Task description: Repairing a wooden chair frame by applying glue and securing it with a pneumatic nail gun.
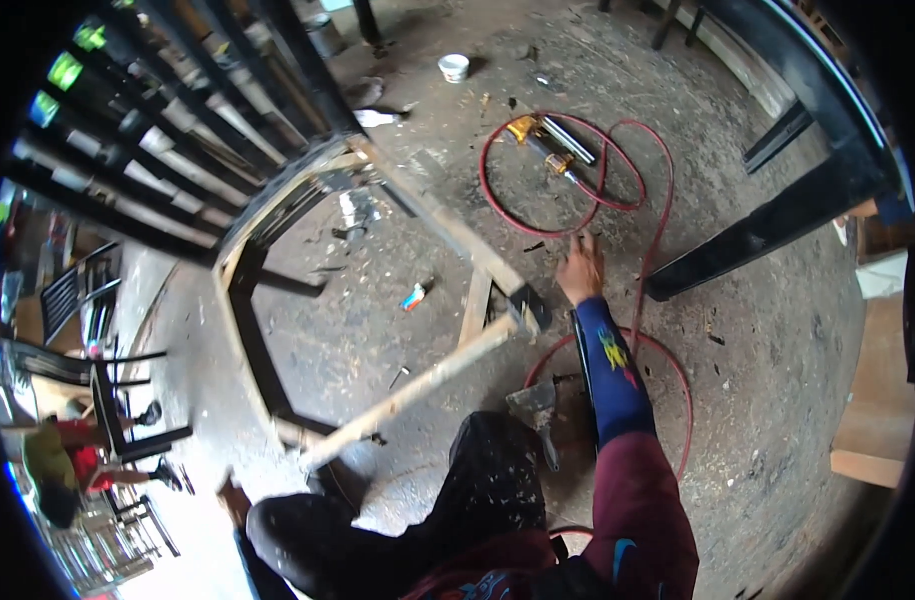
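My right hand (582,272) reaches forward over the floor with its fingers stretched out and nothing seen in them. Just beyond it lies a yellow air nail gun (541,146) with a silver magazine, joined to a red air hose (668,215). At the lower left, my left hand (234,500) hangs beside my knee, small and partly hidden, so its fingers are not clear. In front of my knees stands a chair frame (403,395), tipped, with bare wooden seat rails and a dark slatted back (193,120). A scraper (536,408) with a broad blade lies near my right knee.
A small blue, white and orange tube (414,298) lies inside the frame's outline. Farther off is a white tub (454,68). Dark furniture legs (758,235) rise at right, beside cardboard (871,400). Another person (53,465) is among chairs at far left.
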Tool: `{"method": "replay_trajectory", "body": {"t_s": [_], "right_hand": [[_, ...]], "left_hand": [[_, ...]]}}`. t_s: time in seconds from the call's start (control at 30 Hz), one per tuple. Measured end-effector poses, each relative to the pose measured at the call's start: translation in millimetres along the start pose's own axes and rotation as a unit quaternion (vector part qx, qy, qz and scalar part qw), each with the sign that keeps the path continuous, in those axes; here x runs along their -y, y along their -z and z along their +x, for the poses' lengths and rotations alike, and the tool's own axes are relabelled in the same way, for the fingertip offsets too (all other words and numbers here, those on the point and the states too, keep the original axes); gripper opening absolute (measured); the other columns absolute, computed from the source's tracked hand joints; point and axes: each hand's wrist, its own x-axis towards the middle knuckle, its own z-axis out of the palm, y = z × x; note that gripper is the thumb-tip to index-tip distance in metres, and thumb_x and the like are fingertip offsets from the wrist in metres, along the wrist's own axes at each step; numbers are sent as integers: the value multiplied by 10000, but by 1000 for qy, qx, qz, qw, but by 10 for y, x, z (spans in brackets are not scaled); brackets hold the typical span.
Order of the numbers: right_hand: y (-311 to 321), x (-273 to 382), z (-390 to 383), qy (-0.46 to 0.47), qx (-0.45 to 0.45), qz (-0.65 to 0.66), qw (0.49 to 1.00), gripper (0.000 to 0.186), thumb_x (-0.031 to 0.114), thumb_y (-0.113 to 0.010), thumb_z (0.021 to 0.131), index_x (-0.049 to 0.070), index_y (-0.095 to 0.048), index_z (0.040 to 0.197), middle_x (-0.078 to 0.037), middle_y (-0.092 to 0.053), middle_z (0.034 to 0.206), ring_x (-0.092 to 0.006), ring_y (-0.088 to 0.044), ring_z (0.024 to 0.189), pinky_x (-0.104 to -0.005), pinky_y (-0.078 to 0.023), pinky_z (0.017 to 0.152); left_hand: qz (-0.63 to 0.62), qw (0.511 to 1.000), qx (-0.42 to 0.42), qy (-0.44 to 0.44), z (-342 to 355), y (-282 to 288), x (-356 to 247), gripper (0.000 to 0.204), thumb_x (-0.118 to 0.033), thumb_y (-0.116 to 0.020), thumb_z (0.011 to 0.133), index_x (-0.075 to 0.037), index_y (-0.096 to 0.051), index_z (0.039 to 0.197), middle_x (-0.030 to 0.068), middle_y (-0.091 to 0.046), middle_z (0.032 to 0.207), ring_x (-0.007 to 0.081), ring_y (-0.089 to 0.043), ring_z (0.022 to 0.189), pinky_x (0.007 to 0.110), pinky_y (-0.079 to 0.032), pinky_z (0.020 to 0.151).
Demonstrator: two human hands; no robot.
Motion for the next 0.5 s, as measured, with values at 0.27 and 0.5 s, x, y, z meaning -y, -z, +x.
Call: {"method": "replay_trajectory", "body": {"t_s": [0.27, 0.5], "right_hand": [[-1126, 6, 2108, -22, 90, -194, 977, 686, 197, -671, 824, 57, -399, 1438, -225, -329, 1511, -385, -279, 1444, -526, -293, 1155], [-1728, -119, 2694, -67, 197, -224, 952, 780, 378, -647, 878, 99, -297, 1517, -183, -336, 1534, -358, -298, 1435, -565, -236, 1164]], "left_hand": [[49, 963, 105, 242, -387, 43, 629, 417, -226, -535, 908, -16, -668, 1243, 67, -549, 817, 156, -482, 746, 343, -394, 650], [95, 940, 128, 302, -618, 335, 451, 432, -276, -559, 904, -14, -668, 1230, 118, -593, 918, 213, -531, 861, 387, -422, 750]]}}
